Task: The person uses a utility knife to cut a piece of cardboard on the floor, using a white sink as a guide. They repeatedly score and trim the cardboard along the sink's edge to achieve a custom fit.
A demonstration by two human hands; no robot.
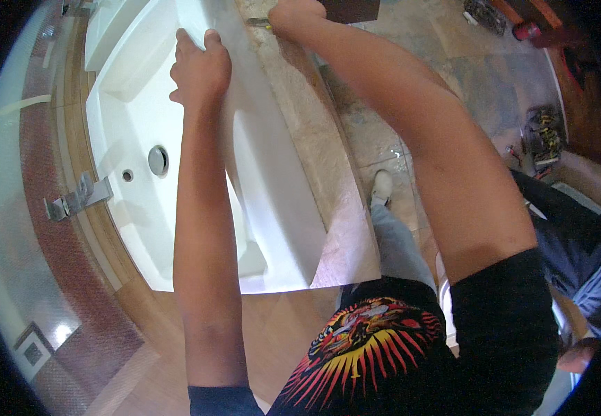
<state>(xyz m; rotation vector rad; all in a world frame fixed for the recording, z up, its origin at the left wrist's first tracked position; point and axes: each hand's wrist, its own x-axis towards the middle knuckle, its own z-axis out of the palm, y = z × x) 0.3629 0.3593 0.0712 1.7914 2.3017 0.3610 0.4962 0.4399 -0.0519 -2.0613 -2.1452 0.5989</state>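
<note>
My left hand (202, 68) lies over the white washbasin (273, 201), near the inner edge of its rim. Its fingers are spread, and nothing shows between them. Beyond the rim, at the top of the view, my right hand (299, 15) is closed on a thin tool with a yellow part (259, 23). The tool's kind is unclear, and much of it is hidden by the hand. It sits close to the stone-look counter edge (307, 118) beside the basin. A round drain plug (158, 160) shows in the bowl.
A chrome faucet (79, 198) stands at the basin's left, by the tiled wall (65, 173). At right, a tray of tools (544, 135) rests on the tiled floor (474, 76). Another person's dark-trousered leg (564, 232) and hand (579, 355) are at the right edge.
</note>
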